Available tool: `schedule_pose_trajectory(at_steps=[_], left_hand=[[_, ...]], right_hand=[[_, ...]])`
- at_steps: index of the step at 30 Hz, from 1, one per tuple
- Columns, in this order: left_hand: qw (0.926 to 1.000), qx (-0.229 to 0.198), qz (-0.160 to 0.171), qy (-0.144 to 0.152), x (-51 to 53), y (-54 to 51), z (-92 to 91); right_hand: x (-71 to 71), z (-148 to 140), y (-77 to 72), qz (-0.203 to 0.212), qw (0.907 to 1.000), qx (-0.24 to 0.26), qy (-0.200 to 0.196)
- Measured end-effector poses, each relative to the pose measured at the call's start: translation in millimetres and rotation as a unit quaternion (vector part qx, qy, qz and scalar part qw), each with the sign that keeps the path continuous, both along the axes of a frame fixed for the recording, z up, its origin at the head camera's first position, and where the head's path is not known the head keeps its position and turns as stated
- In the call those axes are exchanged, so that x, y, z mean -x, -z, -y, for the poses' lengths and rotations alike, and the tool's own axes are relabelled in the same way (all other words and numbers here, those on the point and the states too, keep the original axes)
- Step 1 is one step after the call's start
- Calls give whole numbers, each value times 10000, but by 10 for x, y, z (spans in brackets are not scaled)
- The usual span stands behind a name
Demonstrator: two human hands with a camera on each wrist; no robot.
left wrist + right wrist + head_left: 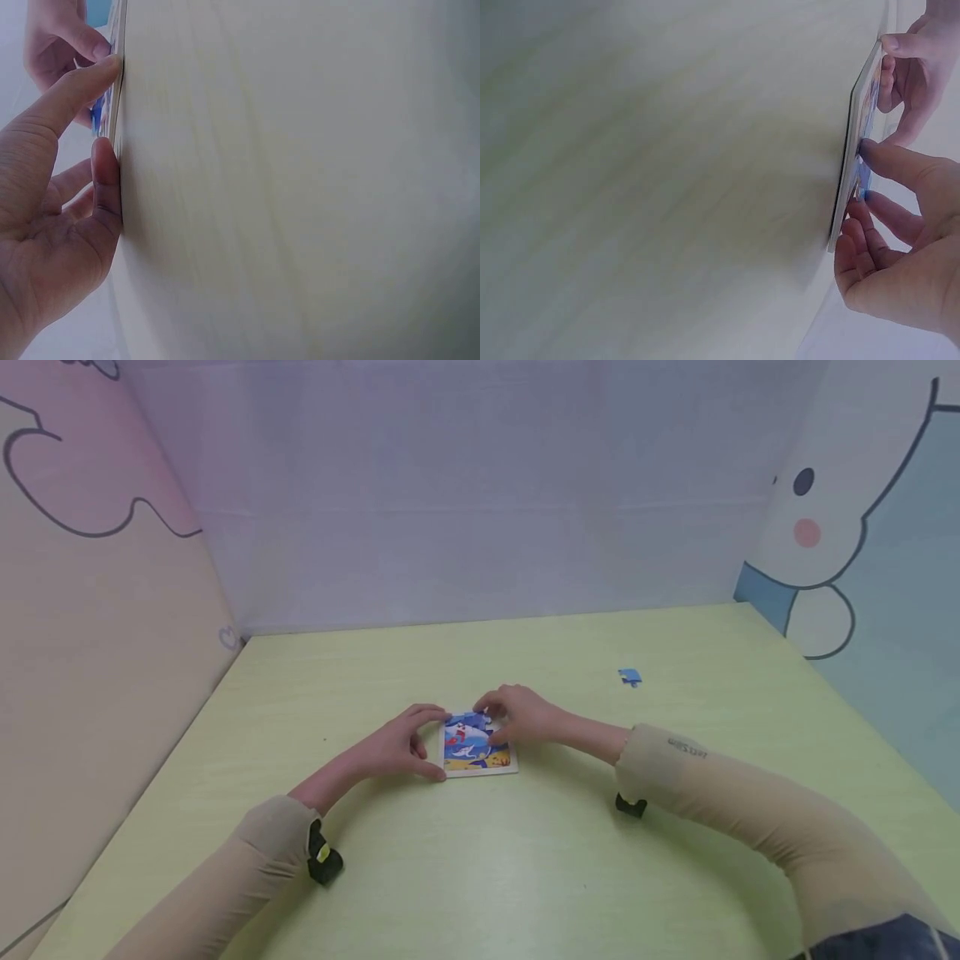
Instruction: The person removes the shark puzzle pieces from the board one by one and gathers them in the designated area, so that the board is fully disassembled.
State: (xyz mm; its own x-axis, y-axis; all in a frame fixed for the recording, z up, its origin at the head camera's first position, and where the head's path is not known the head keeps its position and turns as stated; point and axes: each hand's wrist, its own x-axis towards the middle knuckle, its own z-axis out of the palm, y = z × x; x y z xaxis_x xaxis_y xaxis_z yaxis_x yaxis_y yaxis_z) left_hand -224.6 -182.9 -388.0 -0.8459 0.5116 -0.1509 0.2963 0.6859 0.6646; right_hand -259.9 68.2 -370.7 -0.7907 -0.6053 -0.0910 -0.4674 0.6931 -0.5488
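A small jigsaw puzzle (468,752) with a sea picture in a pale frame lies on the table in the head view. My left hand (395,748) holds the frame at its left side, the thumb at the near corner and the index finger at the far one. Over the puzzle's right part, my right hand (525,715) pinches a blue puzzle piece (865,178) between thumb and index finger, against the board. Its other fingers curl by the frame's edge in the right wrist view. The hand partly hides the puzzle's upper right.
One loose blue puzzle piece (630,677) lies on the yellow-green table (480,860), to the right and farther back. Cloth walls (480,510) with cartoon figures close off the back and both sides.
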Motion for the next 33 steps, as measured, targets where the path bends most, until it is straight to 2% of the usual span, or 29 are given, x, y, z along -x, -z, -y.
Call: schedule_pose_trajectory(at_steps=[7,20,33], left_hand=[[10000,-39,9,2,5,1,1],[10000,-66,12,10,13,28,11],[10000,-57,5,18,13,20,13]], right_hand=[[66,25,-3,-284,9994,49,-203],[97,55,19,-478,9988,24,-79],[129,-21,29,-626,9978,207,121]])
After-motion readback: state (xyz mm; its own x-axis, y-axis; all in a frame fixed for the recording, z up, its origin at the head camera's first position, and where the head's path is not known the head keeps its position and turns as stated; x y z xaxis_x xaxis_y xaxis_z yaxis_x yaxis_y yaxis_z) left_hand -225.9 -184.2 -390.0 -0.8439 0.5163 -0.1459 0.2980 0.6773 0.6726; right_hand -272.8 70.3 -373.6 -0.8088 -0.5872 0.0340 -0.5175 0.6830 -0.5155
